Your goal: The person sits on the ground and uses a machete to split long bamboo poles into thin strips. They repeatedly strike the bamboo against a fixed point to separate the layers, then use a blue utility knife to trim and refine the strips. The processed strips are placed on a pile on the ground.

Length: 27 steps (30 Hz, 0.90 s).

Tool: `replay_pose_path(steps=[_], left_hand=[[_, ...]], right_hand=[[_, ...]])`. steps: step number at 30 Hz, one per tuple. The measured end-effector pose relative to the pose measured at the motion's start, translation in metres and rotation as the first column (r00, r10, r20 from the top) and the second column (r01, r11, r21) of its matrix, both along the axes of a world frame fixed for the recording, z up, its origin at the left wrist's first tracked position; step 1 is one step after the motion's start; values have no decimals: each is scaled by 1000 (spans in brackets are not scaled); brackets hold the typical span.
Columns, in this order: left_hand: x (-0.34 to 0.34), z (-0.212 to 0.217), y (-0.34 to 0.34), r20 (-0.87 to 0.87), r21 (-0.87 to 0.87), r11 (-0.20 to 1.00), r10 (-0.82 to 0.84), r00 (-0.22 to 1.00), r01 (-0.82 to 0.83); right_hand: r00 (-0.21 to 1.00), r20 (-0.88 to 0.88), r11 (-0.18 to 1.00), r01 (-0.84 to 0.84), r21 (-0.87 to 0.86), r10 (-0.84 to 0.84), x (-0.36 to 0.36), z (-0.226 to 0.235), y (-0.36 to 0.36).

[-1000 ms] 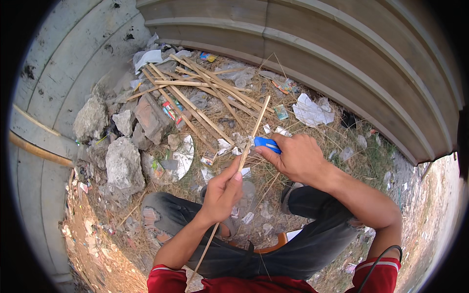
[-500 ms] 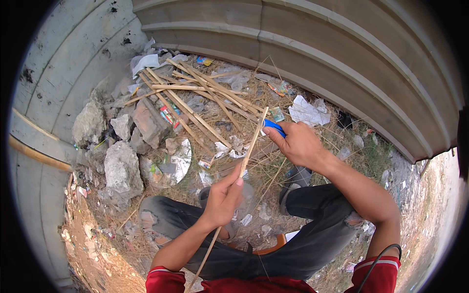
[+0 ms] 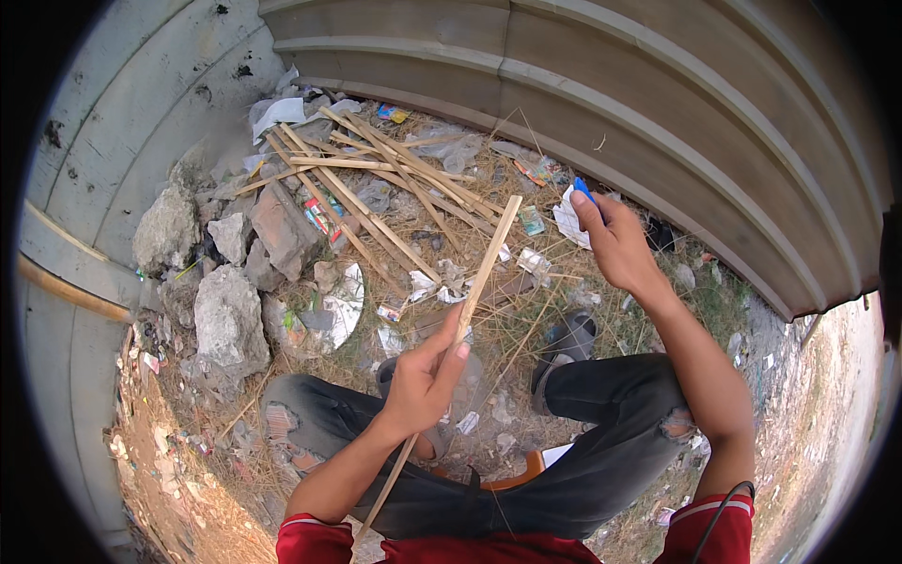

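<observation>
My left hand [image 3: 423,383] is closed around a long, thin bamboo stick [image 3: 489,258]. The stick slants from my lap up to a pale, wider end pointing away from me. My right hand [image 3: 622,246] is raised to the right of that end, apart from it. In its fist is a blue cutter knife [image 3: 583,191]; most of the handle is covered by my fingers, and its blade cannot be made out. Beyond the stick, several similar bamboo strips [image 3: 366,169] lie crossed in a loose pile on the ground.
Broken concrete lumps [image 3: 228,324] and a reddish stone [image 3: 285,230] lie left of the pile. A ribbed metal fence [image 3: 601,85] rises behind, with a pale panel wall [image 3: 103,160] at left. Litter and dry grass cover the ground. My bent knees [image 3: 620,385] flank the work; part of an orange seat [image 3: 526,475] shows beneath me.
My right hand with the cutter knife has swung away from the stick's far end, up and to the right. A small curled shaving appears in front of the fence. The left hand's grip stays.
</observation>
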<state>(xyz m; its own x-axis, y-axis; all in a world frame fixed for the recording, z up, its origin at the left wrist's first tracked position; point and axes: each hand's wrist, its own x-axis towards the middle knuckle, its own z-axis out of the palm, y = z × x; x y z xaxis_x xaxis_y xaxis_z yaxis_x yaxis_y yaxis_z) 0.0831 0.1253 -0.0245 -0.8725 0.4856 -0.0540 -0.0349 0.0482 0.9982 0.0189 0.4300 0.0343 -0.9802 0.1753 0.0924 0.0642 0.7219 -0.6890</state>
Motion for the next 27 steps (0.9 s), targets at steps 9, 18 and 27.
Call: replay_pose_path(steps=[9,18,27], left_hand=[[-3,-1,3,-74,-4,1000,16,997,-16],[-2,-3,5,-118,-96,995,3,993,-15],[0,-2,7,-23,43,999,12,1000,-11]], right_hand=[[926,-140,910,-371,-184,349,11,-3,-31],[976,59,977,-213,25,212,1,10,-30],[965,129,970,-235,57,226,8,14,-47]])
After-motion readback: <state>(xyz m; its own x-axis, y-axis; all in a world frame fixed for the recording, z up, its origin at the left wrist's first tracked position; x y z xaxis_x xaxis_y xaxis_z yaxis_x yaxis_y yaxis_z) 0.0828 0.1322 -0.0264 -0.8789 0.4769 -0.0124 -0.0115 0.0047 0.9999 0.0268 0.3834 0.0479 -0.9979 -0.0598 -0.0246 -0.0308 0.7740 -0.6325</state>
